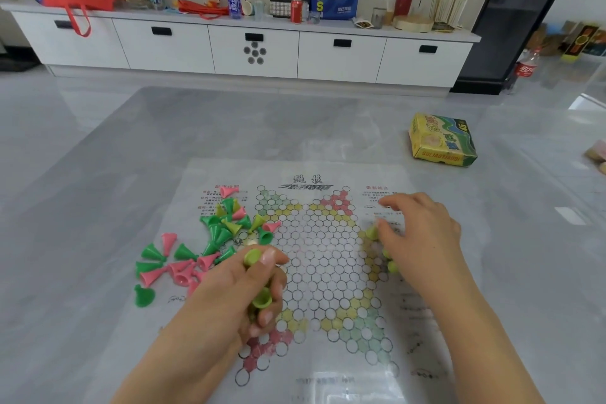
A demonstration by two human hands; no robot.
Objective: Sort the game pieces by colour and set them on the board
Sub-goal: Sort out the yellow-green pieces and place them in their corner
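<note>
Several yellow-green pieces (253, 256) within both hands (249, 285).

The board (314, 259) is a thin printed sheet lying flat, hexagram of circles with pink, green and yellow corners. Green, pink and yellow-green cone pieces (210, 239) are tipped over in a loose heap on the board's left edge, some spilling off it.
</note>
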